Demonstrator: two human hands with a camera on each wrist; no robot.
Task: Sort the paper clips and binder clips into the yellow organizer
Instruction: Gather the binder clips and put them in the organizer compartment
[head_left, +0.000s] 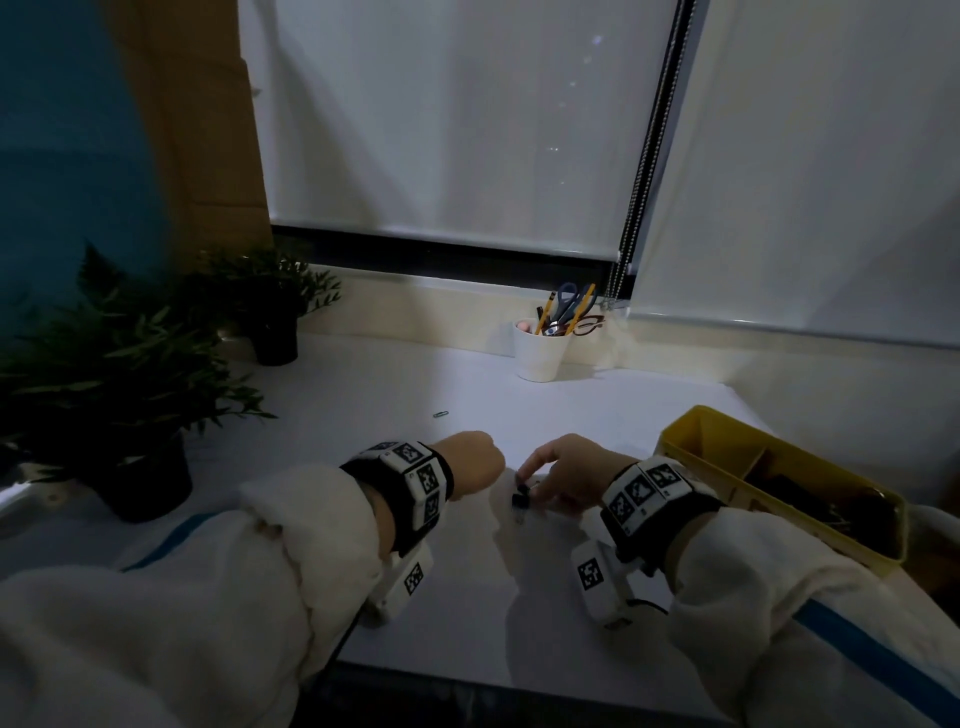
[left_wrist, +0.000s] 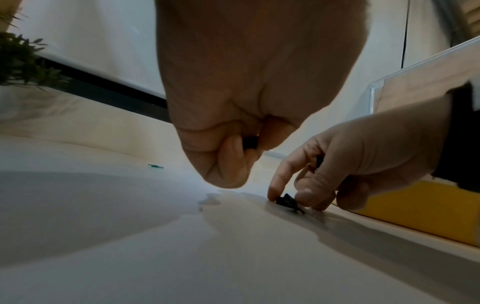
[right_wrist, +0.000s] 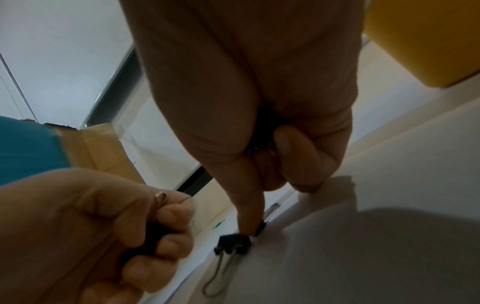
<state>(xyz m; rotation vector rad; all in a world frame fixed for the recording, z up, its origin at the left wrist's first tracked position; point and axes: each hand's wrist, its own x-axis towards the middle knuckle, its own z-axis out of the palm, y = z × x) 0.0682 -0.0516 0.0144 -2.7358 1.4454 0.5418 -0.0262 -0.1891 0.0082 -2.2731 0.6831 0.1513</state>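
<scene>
Left hand (head_left: 470, 462) fisted round black binder clips, presumably hoarded for one trip. Right hand (head_left: 566, 475) also cupping clips, forefinger and thumb pinching a binder clip (head_left: 520, 499) lying on the white table (head_left: 363, 395). Yellow organizer (head_left: 727, 431) near right, dark clips already in its near compartment. Green paper clip (head_left: 440, 414) farther left, uncollected. Dim room; drawn blinds, potted plants left, pencil cup far.
</scene>
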